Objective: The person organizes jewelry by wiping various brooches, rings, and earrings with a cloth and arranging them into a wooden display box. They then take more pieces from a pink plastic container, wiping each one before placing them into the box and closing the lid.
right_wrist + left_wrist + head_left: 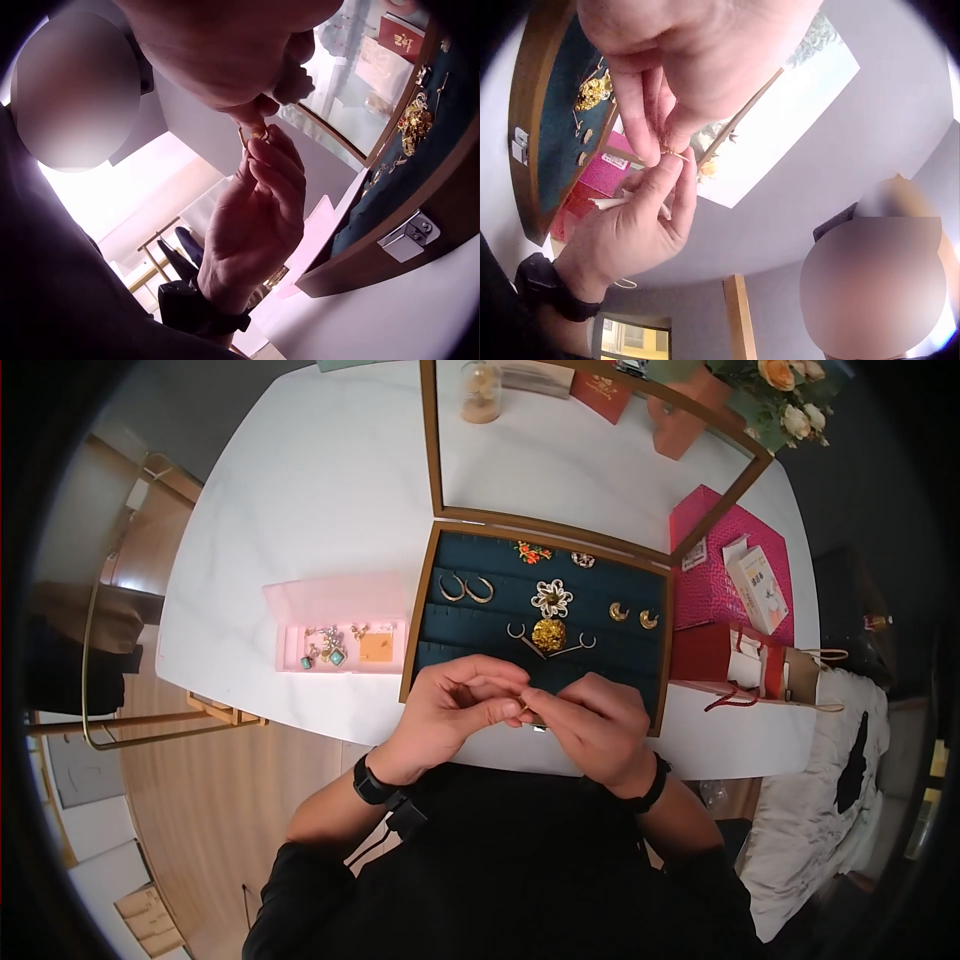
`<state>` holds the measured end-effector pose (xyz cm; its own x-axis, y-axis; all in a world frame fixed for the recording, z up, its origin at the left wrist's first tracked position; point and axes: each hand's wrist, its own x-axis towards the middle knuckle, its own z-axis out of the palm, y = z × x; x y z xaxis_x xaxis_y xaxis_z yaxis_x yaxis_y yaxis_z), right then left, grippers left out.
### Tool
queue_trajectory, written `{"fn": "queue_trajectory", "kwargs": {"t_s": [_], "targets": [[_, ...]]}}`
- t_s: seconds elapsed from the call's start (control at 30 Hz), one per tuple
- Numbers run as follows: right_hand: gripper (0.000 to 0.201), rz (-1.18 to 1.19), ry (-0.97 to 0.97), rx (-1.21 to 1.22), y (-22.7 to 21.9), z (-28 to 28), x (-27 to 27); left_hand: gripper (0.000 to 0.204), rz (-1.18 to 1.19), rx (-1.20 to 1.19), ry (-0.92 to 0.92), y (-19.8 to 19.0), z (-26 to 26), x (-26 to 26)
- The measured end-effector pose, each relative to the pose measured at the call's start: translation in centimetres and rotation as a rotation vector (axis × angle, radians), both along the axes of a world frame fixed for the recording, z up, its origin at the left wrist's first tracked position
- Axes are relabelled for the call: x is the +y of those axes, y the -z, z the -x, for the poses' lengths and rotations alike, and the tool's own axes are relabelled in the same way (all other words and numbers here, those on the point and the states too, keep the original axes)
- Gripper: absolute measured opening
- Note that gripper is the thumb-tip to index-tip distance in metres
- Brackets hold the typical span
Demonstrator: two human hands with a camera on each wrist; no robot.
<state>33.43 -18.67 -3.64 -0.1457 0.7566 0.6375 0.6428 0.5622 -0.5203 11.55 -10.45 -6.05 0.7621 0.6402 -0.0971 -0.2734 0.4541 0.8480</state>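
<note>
Both hands meet over the front edge of a wooden jewelry box (409, 678) lined with dark teal fabric. My left hand (455, 705) and right hand (598, 725) pinch a small, thin gold jewelry piece (673, 154) between their fingertips. Fingers hide most of it; its exact kind I cannot tell. In the right wrist view a gold bit (259, 136) shows at the fingertips. Inside the box lie a yellow-gold brooch (548, 634), a white flower brooch (551, 598), hoop earrings (480, 590), gold earrings (619, 612) and a red-orange floral piece (533, 552).
The box's glass lid (432, 440) stands raised at the back. Left of it, a pink box (342, 665) holds several small jewelry pieces. On the right are a magenta pouch (700, 520), a small white carton (757, 588) and a red bag (700, 655). Flowers (790, 410) stand behind.
</note>
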Motion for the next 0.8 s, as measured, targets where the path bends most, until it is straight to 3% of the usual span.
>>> {"fn": "queue_trajectory", "kwargs": {"t_s": [0.37,0.63,0.73,0.8], "targets": [[0.028,-0.012,0.027,0.008,-0.2,1.1,-0.2,0.032,-0.005,-0.042,0.017,0.5,0.6,0.1],[0.018,0.260,0.080,0.296,0.3,1.9,-0.3,0.027,-0.099,0.055,-0.051,-0.4,0.6,-0.1],[0.020,0.262,0.036,0.270,0.2,1.3,-0.3,0.027,-0.200,0.048,-0.104,-0.7,0.7,0.1],[0.021,0.226,0.011,0.240,0.3,1.0,-0.2,0.029,-0.451,0.114,-0.088,-1.3,1.1,0.8]]}}
